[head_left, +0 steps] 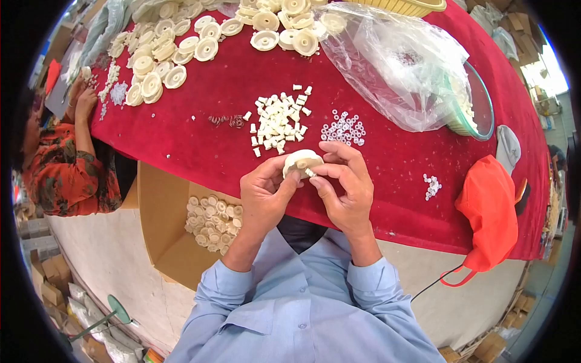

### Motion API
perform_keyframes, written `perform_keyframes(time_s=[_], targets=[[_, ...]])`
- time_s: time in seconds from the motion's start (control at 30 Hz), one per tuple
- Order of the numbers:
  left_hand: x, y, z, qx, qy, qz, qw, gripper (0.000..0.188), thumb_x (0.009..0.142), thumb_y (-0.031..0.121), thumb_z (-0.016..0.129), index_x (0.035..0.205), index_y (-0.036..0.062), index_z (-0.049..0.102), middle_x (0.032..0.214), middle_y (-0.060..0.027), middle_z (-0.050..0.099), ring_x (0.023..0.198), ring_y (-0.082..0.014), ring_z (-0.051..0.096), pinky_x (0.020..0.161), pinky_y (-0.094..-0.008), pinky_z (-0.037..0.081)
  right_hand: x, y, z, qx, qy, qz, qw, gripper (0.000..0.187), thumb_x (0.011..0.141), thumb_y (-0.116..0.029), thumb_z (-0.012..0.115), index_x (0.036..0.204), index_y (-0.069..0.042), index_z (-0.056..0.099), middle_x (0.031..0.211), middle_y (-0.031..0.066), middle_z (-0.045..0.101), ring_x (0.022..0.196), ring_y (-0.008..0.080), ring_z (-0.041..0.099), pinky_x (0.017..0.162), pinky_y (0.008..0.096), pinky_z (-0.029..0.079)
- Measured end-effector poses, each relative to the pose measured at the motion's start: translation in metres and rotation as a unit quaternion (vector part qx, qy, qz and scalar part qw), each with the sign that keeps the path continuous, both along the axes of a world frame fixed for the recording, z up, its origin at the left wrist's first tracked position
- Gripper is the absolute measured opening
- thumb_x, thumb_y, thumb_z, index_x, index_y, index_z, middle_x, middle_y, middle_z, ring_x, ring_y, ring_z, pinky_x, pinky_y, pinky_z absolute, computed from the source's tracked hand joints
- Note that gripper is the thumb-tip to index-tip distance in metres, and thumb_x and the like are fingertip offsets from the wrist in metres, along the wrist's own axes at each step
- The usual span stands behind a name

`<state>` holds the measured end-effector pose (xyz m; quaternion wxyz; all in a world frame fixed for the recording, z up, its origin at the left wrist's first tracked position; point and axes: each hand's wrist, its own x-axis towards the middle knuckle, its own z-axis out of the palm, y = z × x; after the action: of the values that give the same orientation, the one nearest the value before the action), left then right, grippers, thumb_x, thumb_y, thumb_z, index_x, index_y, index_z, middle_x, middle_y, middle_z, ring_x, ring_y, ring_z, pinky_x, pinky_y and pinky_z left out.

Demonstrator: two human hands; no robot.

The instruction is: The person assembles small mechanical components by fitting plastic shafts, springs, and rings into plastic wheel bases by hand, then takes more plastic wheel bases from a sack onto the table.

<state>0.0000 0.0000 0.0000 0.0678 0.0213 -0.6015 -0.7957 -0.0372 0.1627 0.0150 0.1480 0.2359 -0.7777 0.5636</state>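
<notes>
Over the table's near edge, my left hand (266, 189) grips a cream round plastic disc (301, 161) with a raised centre. My right hand (346, 187) pinches a small white plastic plug (310, 172) between thumb and forefinger, close against the disc's face. Whether the plug touches the disc I cannot tell. Just beyond my hands lies a heap of small cream plastic plugs (278, 121). To its right is a patch of little translucent washers (344, 128), and to its left a small cluster of thin metal springs (227, 121).
Many cream discs (175, 77) are piled at the far left of the red-covered table (212, 151). A clear plastic bag (405, 66) droops over a green basket (491, 115). An orange-red bag (489, 212) hangs at the right edge. A cardboard box (163, 230) holds discs below. Another person (72, 166) works at left.
</notes>
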Motion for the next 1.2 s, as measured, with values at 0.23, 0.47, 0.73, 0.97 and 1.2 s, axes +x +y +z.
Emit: perform_keyframes(time_s=[0.23, 0.47, 0.73, 0.97, 1.2], targets=[[-0.002, 0.005, -0.001, -0.011, -0.007, 0.018, 1.0, 0.027, 0.101, 0.0, 0.067, 0.127, -0.007, 0.066, 0.112, -0.0105, 0.074, 0.099, -0.0128, 0.071, 0.086, -0.0264, 0.06, -0.001, -0.001, 0.0, 0.003, 0.025, -0.025, 0.999, 0.023, 0.078, 0.003, 0.082, 0.098, -0.003, 0.073, 0.125, 0.0129, 0.068, 0.1, 0.0259, 0.067, 0.085, 0.0372, 0.057], [-0.001, 0.007, 0.001, -0.036, 0.001, 0.017, 0.999, 0.029, 0.099, -0.002, 0.068, 0.128, -0.0074, 0.065, 0.113, -0.0109, 0.074, 0.103, -0.0127, 0.071, 0.09, -0.0263, 0.059, 0.0, -0.005, -0.001, 0.039, 0.058, -0.052, 0.996, 0.022, 0.077, 0.003, 0.082, 0.094, -0.001, 0.07, 0.122, 0.0135, 0.068, 0.101, 0.0288, 0.067, 0.083, 0.0384, 0.057], [0.001, 0.01, -0.004, -0.086, 0.021, 0.026, 0.996, 0.028, 0.097, -0.004, 0.069, 0.125, -0.0053, 0.067, 0.112, -0.0104, 0.074, 0.101, -0.0133, 0.072, 0.086, -0.0264, 0.06, -0.002, -0.001, -0.004, 0.018, 0.036, -0.038, 0.998, 0.026, 0.076, 0.001, 0.084, 0.096, -0.001, 0.068, 0.117, 0.0148, 0.07, 0.098, 0.0287, 0.069, 0.083, 0.0377, 0.058], [0.003, 0.004, -0.008, -0.113, 0.045, 0.006, 0.993, 0.029, 0.093, -0.006, 0.07, 0.122, -0.0034, 0.071, 0.112, -0.012, 0.075, 0.099, -0.0141, 0.073, 0.085, -0.0277, 0.061, 0.003, -0.002, 0.003, -0.091, -0.144, -0.035, 0.985, 0.033, 0.075, 0.0, 0.086, 0.104, 0.0, 0.069, 0.104, 0.0134, 0.073, 0.092, 0.0228, 0.072, 0.084, 0.0337, 0.058], [0.005, 0.0, -0.004, -0.133, 0.034, -0.027, 0.99, 0.03, 0.092, -0.007, 0.07, 0.121, -0.0018, 0.072, 0.108, -0.0108, 0.077, 0.096, -0.0129, 0.074, 0.083, -0.0273, 0.061, -0.001, 0.003, 0.002, -0.016, -0.109, 0.003, 0.994, 0.035, 0.076, 0.001, 0.084, 0.109, -0.002, 0.071, 0.099, 0.0116, 0.071, 0.087, 0.0228, 0.07, 0.077, 0.033, 0.057]])
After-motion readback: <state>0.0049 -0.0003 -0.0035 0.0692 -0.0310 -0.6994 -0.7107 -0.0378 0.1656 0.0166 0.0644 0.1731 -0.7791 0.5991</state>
